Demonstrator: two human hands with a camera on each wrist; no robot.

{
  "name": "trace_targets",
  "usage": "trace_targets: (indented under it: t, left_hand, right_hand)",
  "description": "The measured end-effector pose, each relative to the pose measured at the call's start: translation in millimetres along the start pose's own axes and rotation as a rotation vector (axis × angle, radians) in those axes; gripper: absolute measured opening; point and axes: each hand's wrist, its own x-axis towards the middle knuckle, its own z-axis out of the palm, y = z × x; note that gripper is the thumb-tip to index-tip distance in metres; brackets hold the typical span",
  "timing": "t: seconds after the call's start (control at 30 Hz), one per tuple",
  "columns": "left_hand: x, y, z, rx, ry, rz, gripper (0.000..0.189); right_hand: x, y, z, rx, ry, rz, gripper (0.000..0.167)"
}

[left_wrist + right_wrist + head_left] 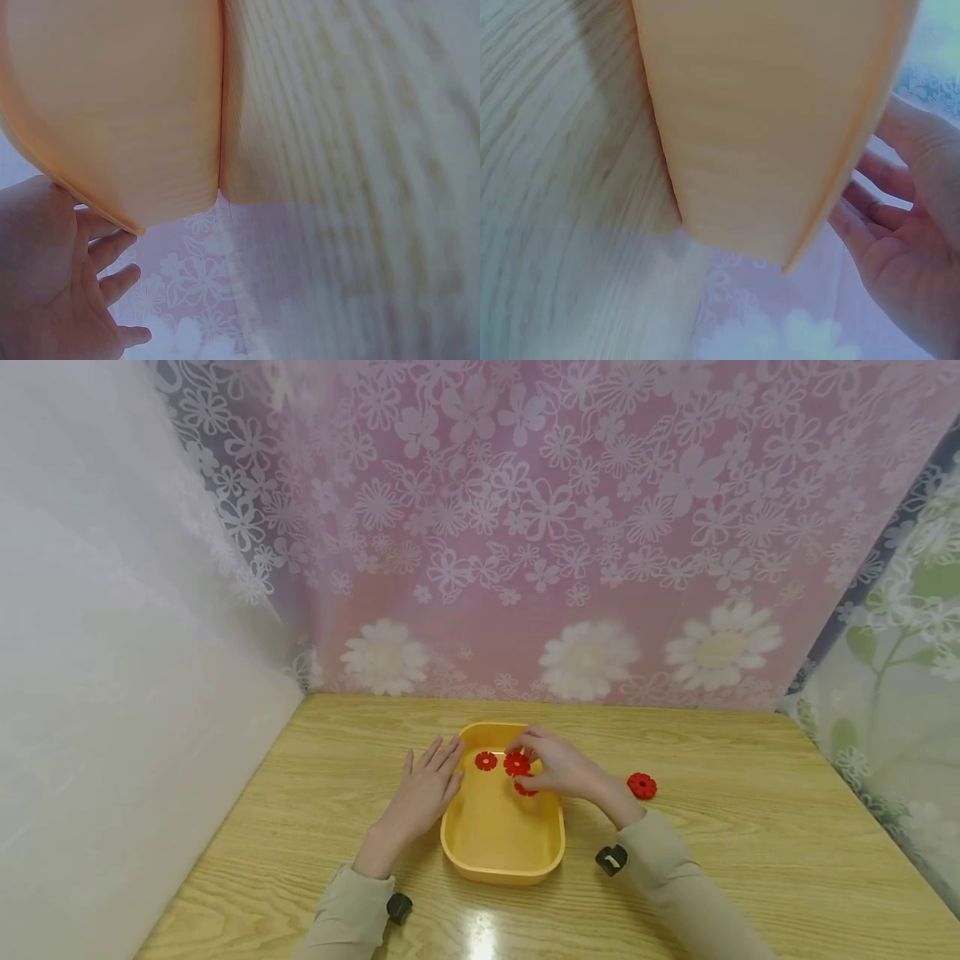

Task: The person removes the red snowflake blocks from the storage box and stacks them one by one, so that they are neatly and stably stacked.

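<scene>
A yellow plastic tray (pixel 502 873) stands on the table, with flat red notched discs like snowflake building pieces in it. Fingers stretched, my left hand (pixel 422 792) rests against the tray's left rim; the left wrist view shows that hand (pixel 71 277) at the rim too. Over the tray's right side, my right hand (pixel 558 766) pinches a red snowflake disc (pixel 516 765) between curled fingers and thumb. Another red disc (pixel 527 788) shows partly beneath the thumb. A further disc (pixel 486 762) lies to the left. In the right wrist view the tray wall (pixel 757 135) hides the discs.
On the wooden table (pixel 720 860), right of the tray, lies one more red piece (pixel 642 786), seemingly thicker. A flowered pink curtain (pixel 480 527) hangs along the back edge. White cloth (pixel 135 652) closes off the left side.
</scene>
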Motion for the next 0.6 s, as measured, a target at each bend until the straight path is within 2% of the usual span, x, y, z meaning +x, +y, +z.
trace_targets:
  t: [0.27,0.6]
  left_hand:
    - [0.4,-0.7,1.8,0.004,0.002,0.002,0.052]
    - [0.5,-1.3,3.1,0.010,-0.006,-0.001,0.053]
  right_hand:
    - [-16.8,6.1,-10.3,0.012,0.031,0.051,0.038]
    - [-40.8,23.9,-27.3,0.041,0.131,0.040,0.036]
